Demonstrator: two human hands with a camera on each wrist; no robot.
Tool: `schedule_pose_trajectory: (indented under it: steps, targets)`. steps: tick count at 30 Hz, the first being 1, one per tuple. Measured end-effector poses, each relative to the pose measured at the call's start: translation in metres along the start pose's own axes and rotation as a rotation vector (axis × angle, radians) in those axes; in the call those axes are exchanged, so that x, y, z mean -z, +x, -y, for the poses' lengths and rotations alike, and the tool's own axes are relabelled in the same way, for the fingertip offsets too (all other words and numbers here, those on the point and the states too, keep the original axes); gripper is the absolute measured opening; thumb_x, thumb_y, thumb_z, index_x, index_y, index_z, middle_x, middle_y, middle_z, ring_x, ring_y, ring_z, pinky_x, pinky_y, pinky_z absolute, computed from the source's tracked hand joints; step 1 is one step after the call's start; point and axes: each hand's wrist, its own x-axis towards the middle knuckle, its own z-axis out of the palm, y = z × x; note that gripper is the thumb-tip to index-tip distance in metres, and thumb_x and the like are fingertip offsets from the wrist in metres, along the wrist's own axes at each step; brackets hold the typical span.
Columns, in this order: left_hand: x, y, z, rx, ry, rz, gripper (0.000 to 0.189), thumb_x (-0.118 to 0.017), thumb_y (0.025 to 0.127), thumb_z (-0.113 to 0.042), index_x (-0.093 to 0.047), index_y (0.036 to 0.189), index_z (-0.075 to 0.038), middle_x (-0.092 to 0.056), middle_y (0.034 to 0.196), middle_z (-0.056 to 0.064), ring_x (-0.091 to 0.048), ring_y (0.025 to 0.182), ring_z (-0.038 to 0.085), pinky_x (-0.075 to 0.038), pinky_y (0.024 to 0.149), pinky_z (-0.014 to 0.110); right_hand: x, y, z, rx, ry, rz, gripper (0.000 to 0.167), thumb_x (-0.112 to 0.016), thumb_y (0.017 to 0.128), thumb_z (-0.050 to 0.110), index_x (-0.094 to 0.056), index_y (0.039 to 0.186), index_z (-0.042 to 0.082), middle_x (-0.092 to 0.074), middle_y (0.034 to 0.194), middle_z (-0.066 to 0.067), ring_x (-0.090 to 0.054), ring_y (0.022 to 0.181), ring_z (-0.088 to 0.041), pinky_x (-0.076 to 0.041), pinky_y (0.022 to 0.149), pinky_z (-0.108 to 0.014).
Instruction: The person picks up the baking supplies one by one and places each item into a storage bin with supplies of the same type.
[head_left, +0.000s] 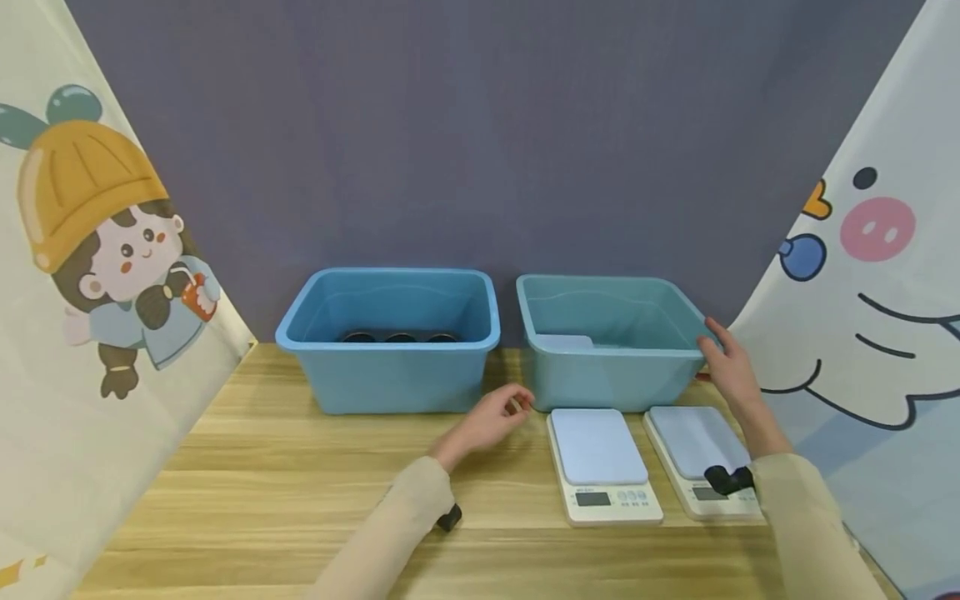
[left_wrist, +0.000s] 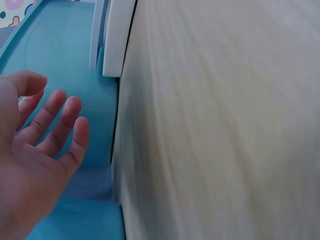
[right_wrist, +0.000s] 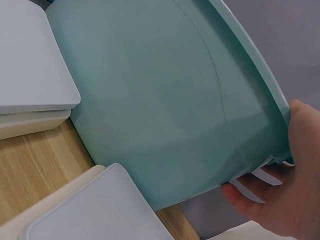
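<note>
A teal plastic bin (head_left: 611,375) stands at the back right. My right hand (head_left: 729,367) grips its right rim, with the thumb at the rim and the fingers against the side below it, as the right wrist view shows. My left hand (head_left: 495,417) is by the bin's lower left corner, fingers loosely bent and holding nothing; in the left wrist view the palm and fingers (left_wrist: 55,122) show in front of the bin's wall. Two kitchen scales, a left one (head_left: 600,446) and a right one (head_left: 697,442), lie in front of the bin. Inside it, a pale flat thing (head_left: 564,342) is partly hidden.
Left of the teal bin stands a blue bin (head_left: 401,379) holding three dark round things (head_left: 401,337). Both are on a wooden table (head_left: 300,492) against a dark grey backdrop (head_left: 480,150). Cartoon-printed cloths hang on the left (head_left: 172,417) and right (head_left: 847,275).
</note>
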Motion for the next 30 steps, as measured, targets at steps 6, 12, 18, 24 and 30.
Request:
schedule_pose_trajectory:
  steps: [6, 12, 18, 24, 30]
  targets:
    - [-0.006, 0.005, 0.001, 0.020, -0.009, 0.007, 0.024, -0.057, 0.100, -0.013, -0.061, 0.122, -0.005, -0.064, 0.112, 0.006, -0.059, 0.094, 0.016, -0.049, 0.082, 0.028, -0.002, 0.000, 0.005, 0.003, -0.012, -0.022, 0.065, -0.031, 0.104, 0.041, -0.014, 0.160, 0.012, -0.013, 0.163, -0.025, -0.032, 0.136, -0.049, -0.052, 0.064, -0.017]
    - [-0.011, 0.005, 0.004, 0.021, -0.006, -0.006, 0.024, -0.059, 0.098, -0.013, -0.062, 0.121, -0.005, -0.065, 0.109, 0.005, -0.059, 0.092, 0.014, -0.049, 0.082, 0.026, -0.007, 0.000, 0.002, 0.016, 0.008, -0.024, 0.063, -0.032, 0.104, 0.038, -0.017, 0.159, 0.010, -0.015, 0.162, -0.026, -0.035, 0.131, -0.047, -0.053, 0.063, -0.017]
    - [-0.015, 0.008, 0.005, 0.031, 0.005, 0.013, 0.024, -0.059, 0.099, -0.013, -0.062, 0.121, -0.007, -0.064, 0.109, 0.005, -0.059, 0.091, 0.014, -0.048, 0.081, 0.026, -0.006, 0.001, 0.001, 0.007, 0.004, -0.007, 0.064, -0.030, 0.104, 0.038, -0.014, 0.160, 0.011, -0.012, 0.163, -0.026, -0.034, 0.134, -0.047, -0.053, 0.066, -0.018]
    - [-0.019, 0.017, -0.001, 0.067, 0.046, 0.077, 0.028, -0.059, 0.099, -0.022, -0.061, 0.124, -0.009, -0.064, 0.111, 0.004, -0.059, 0.096, 0.013, -0.048, 0.084, 0.026, -0.001, 0.002, 0.000, 0.003, -0.010, -0.020, 0.063, -0.029, 0.104, 0.038, -0.014, 0.160, 0.011, -0.012, 0.163, -0.025, -0.033, 0.134, -0.045, -0.054, 0.068, -0.018]
    - [-0.026, 0.021, -0.007, 0.143, 0.206, 0.145, 0.050, -0.058, 0.097, -0.048, -0.061, 0.132, -0.013, -0.064, 0.116, -0.001, -0.059, 0.103, 0.011, -0.049, 0.090, 0.028, -0.001, 0.000, 0.001, 0.001, -0.007, -0.037, 0.062, -0.031, 0.104, 0.037, -0.016, 0.159, 0.012, -0.015, 0.162, -0.025, -0.037, 0.131, -0.043, -0.055, 0.066, -0.019]
